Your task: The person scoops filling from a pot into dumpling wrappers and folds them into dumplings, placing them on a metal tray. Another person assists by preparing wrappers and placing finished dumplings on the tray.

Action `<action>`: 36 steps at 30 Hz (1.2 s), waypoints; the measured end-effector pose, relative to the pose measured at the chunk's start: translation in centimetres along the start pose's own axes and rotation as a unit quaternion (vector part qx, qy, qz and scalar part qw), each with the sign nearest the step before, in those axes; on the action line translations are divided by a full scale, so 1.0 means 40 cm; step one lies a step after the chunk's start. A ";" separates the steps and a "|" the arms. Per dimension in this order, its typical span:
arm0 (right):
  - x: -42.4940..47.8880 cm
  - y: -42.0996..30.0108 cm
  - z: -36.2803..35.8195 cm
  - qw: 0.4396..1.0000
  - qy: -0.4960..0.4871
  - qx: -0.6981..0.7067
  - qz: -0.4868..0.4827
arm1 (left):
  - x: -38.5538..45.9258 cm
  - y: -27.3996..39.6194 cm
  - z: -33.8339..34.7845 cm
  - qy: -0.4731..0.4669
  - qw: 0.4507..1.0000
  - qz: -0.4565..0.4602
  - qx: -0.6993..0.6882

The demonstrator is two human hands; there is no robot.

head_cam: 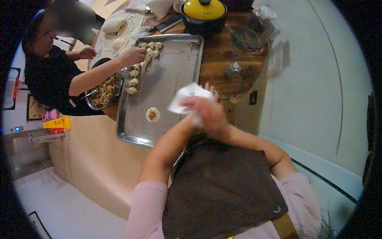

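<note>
My right hand (209, 115), blurred, presses a white tissue or cloth (191, 92) over my left hand. The fingers of my left hand (212, 90) stick out beyond it, spread and extended; its palm is hidden. Both hands are above the near right edge of a large metal tray (176, 65). On the tray lies an open round dough wrapper with filling (153, 114). Folded dumplings (133, 82) line the tray's left and far left part, where another person's hand (137, 56) reaches in.
Left of the tray are a bowl of chopped filling (104, 92) with a spoon and a person in black. A dough lump (114, 25) rests on a mat beyond. Behind the tray stand a cleaver (167, 24) and a yellow-lidded black pot (204, 18); a dark round plate (246, 39) lies right.
</note>
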State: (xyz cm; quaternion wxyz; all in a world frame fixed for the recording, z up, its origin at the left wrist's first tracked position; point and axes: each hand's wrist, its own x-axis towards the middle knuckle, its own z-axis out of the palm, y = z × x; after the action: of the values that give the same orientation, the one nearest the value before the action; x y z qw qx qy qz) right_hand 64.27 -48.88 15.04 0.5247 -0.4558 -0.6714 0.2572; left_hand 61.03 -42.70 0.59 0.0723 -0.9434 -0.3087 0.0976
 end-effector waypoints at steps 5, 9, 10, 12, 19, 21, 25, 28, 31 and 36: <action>0.014 -0.006 0.027 0.963 -0.246 0.105 0.039 | 0.077 0.000 -0.112 0.039 0.987 0.042 -0.150; 0.037 0.028 -0.100 0.974 0.020 0.204 0.098 | 0.043 -0.026 -0.057 0.008 0.957 0.024 -0.290; 0.039 0.046 -0.098 0.961 0.098 0.204 0.157 | 0.018 -0.053 -0.060 0.039 0.954 0.057 -0.291; -0.007 0.132 -0.022 0.955 0.178 0.022 0.237 | 0.017 -0.053 -0.053 0.113 0.977 0.145 -0.113; -0.058 0.202 -0.074 0.980 -0.118 0.047 0.151 | -0.047 -0.025 -0.099 0.128 0.955 0.222 -0.150; -0.058 0.257 -0.102 0.994 0.070 0.012 0.077 | -0.056 -0.030 -0.111 0.088 0.955 0.223 -0.172; -0.025 0.128 -0.144 0.983 0.093 0.066 0.146 | -0.088 -0.034 -0.153 0.008 0.976 0.212 -0.039; -0.084 0.191 -0.081 0.958 -0.197 -0.019 0.205 | -0.067 -0.008 -0.137 -0.083 0.946 0.235 -0.209; -0.054 0.229 -0.095 0.971 -0.170 0.047 0.162 | -0.059 -0.012 -0.170 -0.162 0.921 0.234 -0.265; -0.029 0.215 -0.167 0.827 0.132 0.437 0.328 | -0.151 -0.029 -0.209 -0.107 0.676 -0.054 -0.727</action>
State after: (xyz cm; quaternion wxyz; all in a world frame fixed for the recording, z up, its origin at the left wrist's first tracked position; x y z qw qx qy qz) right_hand 73.51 -46.91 9.54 0.6375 -0.4020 -0.2245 0.6177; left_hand 57.52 -46.01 9.76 -0.6648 -0.6630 -0.3387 -0.0611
